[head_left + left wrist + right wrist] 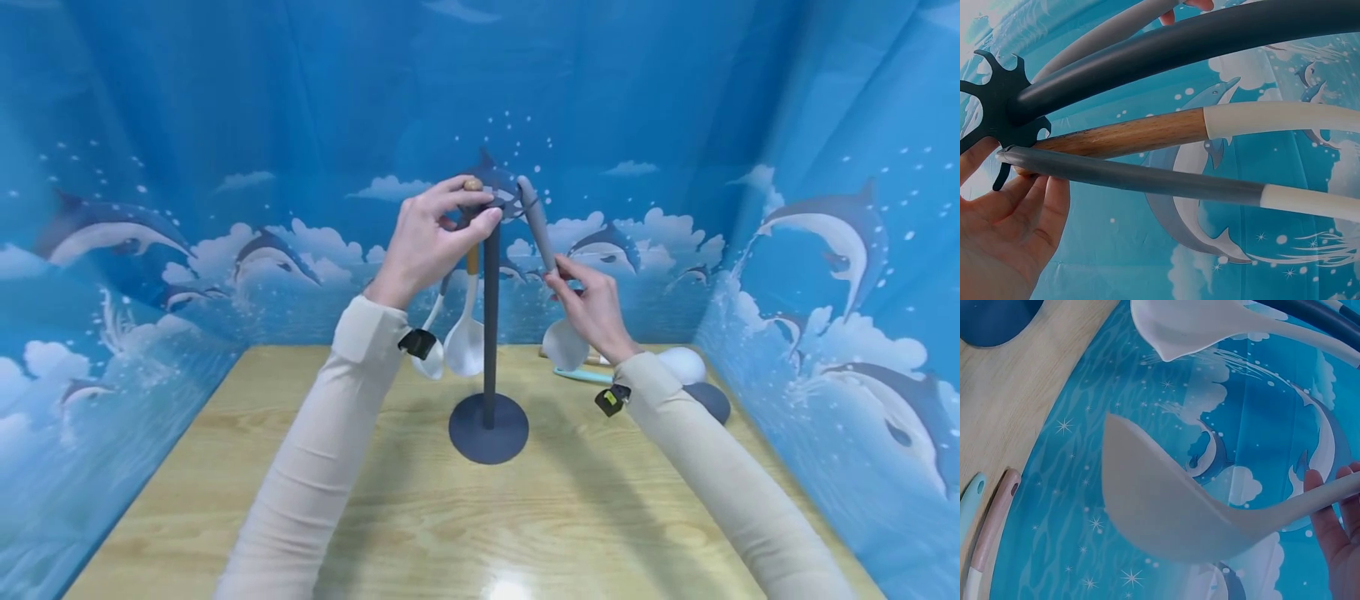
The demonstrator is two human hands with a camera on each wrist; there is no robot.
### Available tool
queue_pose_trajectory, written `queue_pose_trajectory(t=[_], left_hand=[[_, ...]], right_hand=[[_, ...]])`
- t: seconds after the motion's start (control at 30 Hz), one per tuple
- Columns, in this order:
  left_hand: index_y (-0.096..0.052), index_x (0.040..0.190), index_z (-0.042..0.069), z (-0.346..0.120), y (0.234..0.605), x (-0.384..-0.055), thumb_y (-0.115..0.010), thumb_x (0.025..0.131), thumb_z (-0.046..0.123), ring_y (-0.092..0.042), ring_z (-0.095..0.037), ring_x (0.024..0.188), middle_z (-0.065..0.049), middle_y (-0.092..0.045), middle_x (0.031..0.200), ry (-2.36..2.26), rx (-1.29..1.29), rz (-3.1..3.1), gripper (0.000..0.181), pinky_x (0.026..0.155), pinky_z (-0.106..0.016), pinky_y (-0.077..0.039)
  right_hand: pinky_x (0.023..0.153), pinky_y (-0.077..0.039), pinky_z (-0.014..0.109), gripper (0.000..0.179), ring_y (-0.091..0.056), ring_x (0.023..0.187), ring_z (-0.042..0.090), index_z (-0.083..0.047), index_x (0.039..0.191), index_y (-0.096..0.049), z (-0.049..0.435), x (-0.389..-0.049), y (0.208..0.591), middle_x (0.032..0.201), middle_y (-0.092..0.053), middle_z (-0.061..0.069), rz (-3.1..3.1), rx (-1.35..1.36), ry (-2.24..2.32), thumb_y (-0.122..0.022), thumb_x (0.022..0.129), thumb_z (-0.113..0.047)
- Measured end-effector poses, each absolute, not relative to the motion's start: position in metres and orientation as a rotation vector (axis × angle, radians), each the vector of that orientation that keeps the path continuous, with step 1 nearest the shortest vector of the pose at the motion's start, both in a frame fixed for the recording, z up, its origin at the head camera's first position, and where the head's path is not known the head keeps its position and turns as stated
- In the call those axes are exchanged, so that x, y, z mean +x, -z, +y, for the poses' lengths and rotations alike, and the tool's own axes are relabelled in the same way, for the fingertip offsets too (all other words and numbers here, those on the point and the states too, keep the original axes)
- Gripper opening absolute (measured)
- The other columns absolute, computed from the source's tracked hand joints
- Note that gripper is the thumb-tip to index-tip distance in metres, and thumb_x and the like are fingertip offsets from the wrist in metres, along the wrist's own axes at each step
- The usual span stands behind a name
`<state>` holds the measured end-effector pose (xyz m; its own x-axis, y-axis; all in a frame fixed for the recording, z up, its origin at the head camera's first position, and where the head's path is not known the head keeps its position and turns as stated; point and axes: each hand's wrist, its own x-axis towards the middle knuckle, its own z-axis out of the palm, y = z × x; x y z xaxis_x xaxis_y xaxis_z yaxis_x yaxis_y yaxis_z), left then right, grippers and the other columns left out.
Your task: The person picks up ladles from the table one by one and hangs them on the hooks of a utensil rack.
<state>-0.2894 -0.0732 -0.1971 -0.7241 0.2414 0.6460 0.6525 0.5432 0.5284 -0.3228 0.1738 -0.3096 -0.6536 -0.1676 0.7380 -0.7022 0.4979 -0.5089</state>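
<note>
A dark grey utensil stand (pixel 490 333) rises from a round base (pixel 488 442) on the wooden table. My left hand (pixel 431 233) grips its hooked top (pixel 997 106), thumb and fingers around the hooks. From the near hooks hang a white ladle (pixel 465 346) with a wooden handle (pixel 1129 134) and a white spoon (pixel 429 358) with a grey handle (pixel 1141 177). On the other side my right hand (pixel 596 304) pinches a grey ladle (pixel 1166 500) low on its handle (pixel 537 229). The handle's upper end is beside the hooks, and the bowl hangs below my hand.
Behind my right forearm lie a white rounded thing (pixel 682 364) and a dark grey rounded thing (pixel 708 402). Near them are utensils with a turquoise handle (pixel 969 503) and a brownish-pink handle (pixel 996 515). A blue dolphin-print curtain (pixel 360 100) surrounds the table's back and sides.
</note>
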Motion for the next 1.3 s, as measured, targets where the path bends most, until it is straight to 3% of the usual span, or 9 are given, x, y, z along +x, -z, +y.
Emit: queue_pose_trajectory(t=[0.1, 0.27, 0.57, 1.3], left_hand=[[-0.068, 0.127, 0.021, -0.072, 0.197, -0.29, -0.061, 0.094, 0.045, -0.05, -0.018, 0.128, 0.002, -0.049, 0.148, 1.071, -0.724, -2.277, 0.042, 0.089, -0.031, -0.051], [-0.068, 0.127, 0.021, -0.072, 0.196, -0.29, -0.062, 0.094, 0.045, -0.051, -0.017, 0.126, 0.002, -0.05, 0.148, 1.069, -0.725, -2.273, 0.042, 0.088, -0.031, -0.051], [-0.068, 0.128, 0.02, -0.07, 0.194, -0.291, -0.061, 0.094, 0.045, -0.052, -0.017, 0.123, 0.002, -0.05, 0.148, 1.065, -0.733, -2.279, 0.042, 0.087, -0.031, -0.051], [-0.068, 0.127, 0.018, -0.073, 0.198, -0.29, -0.063, 0.093, 0.045, -0.054, -0.016, 0.119, 0.002, -0.053, 0.146, 1.087, -0.746, -2.244, 0.043, 0.084, -0.03, -0.051]], right_hand=[[0.064, -0.056, 0.019, 0.037, -0.07, 0.08, 0.027, -0.009, 0.132, -0.063, 0.175, -0.325, 0.307, 0.101, -0.073, 0.014, -2.123, 0.703, -1.112, -0.061, 0.097, -0.02], [0.069, -0.059, 0.025, 0.039, -0.07, 0.085, 0.029, -0.008, 0.135, -0.061, 0.179, -0.33, 0.305, 0.106, -0.072, 0.015, -2.144, 0.68, -1.123, -0.059, 0.098, -0.02], [0.081, -0.058, 0.035, 0.036, -0.068, 0.104, 0.023, -0.013, 0.133, -0.063, 0.184, -0.335, 0.3, 0.113, -0.071, 0.012, -2.173, 0.627, -1.099, -0.059, 0.098, -0.019], [0.084, -0.059, 0.037, 0.035, -0.068, 0.102, 0.025, -0.01, 0.132, -0.063, 0.169, -0.331, 0.308, 0.115, -0.07, 0.013, -2.286, 0.721, -1.081, -0.062, 0.097, -0.017]])
